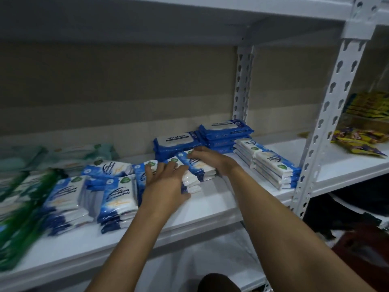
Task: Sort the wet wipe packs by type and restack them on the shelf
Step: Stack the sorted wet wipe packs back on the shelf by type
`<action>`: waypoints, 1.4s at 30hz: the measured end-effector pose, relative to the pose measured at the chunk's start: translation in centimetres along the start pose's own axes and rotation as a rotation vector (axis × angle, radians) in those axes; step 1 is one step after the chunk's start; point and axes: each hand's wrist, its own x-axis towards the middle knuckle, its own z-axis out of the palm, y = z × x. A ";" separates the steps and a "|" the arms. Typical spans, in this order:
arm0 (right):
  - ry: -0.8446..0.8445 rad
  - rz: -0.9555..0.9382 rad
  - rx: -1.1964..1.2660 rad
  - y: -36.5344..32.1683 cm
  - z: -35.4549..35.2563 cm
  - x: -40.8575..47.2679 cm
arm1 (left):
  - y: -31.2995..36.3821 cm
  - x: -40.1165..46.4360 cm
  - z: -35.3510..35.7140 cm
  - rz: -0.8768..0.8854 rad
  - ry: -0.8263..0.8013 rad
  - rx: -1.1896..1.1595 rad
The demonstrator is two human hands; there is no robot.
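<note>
Head view — both hands (168,178) grip blue-white packs (197,171) mid-shelf

Open shelf (221,209) strip front-centre, between blue-white stacks (117,199) on L and neat stack (275,167) by R upright (328,114). Back blocked by dark-blue packs (179,144) and taller pile (226,131) near rear post (243,85). Far L crowded w/ green packs (25,199), blurred. Plenty headroom under upper shelf (189,22). Both hands fill centre gap.
</note>
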 end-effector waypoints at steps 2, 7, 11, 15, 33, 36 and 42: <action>0.002 0.011 0.038 0.4 0.1 0.1 | -0.2 -0.1 0.2 0.004 0.032 0.018; -0.009 0.008 0.120 1.3 -0.4 -0.8 | -0.3 0.1 0.1 0.028 0.068 0.035; -0.030 0.048 0.063 1.1 -1.5 -3.2 | -1.1 0.4 -0.1 0.073 0.024 -0.035; 0.147 0.095 0.012 1.9 -2.9 -6.6 | -1.7 0.8 -0.3 0.136 -0.030 -0.121; -0.451 -0.070 -1.194 -4.7 -6.5 -6.9 | 1.4 5.2 -4.9 -0.211 -0.323 -0.341; -0.493 -0.089 -1.274 -4.1 -5.4 -5.9 | 1.9 5.9 -3.7 -0.285 -0.384 -0.242; -0.495 -0.103 -1.274 -3.0 -5.4 -5.5 | 2.2 6.7 -3.3 -0.319 -0.416 -0.214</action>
